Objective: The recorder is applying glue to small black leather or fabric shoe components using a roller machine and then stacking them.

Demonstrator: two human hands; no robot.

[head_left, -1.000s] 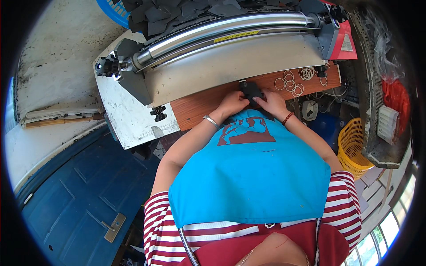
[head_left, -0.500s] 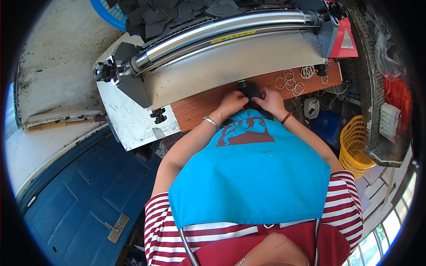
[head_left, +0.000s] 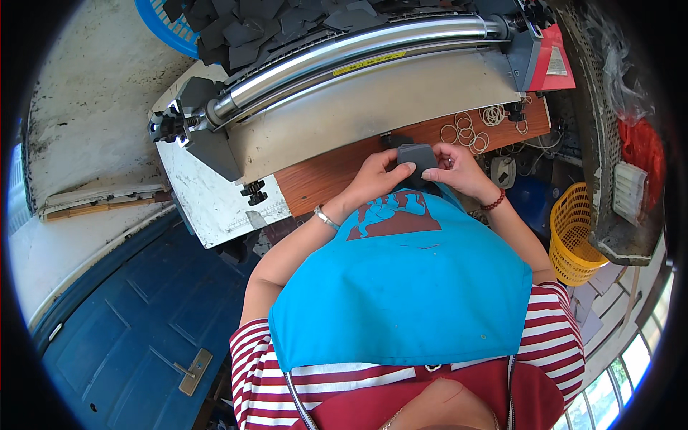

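A small stack of dark grey flat pieces [head_left: 416, 156] is upright between my hands, just off the near edge of the brown wooden board [head_left: 322, 175]. My left hand [head_left: 378, 176] grips its left side, the thumb lying across the near face. Curled at the stack's right edge, my right hand [head_left: 462, 172] has its thumb against the lower corner; its other fingertips are partly hidden. Behind the stack, a dark piece [head_left: 403, 140] shows on the board. Across the far side runs a roller machine [head_left: 358, 54] with a bare metal plate [head_left: 373, 107].
Pale rings [head_left: 466, 132] lie on the board's right part. Many loose dark grey pieces [head_left: 247, 32] are heaped behind the roller, beside a blue basket [head_left: 168, 32]. A yellow basket [head_left: 573, 240] stands at right. A blue door [head_left: 136, 308] is at lower left.
The stack has come up and nearer to me, now showing its broad face. Both hands have shifted with it, the left thumb moving onto the face and the right hand turning outward.
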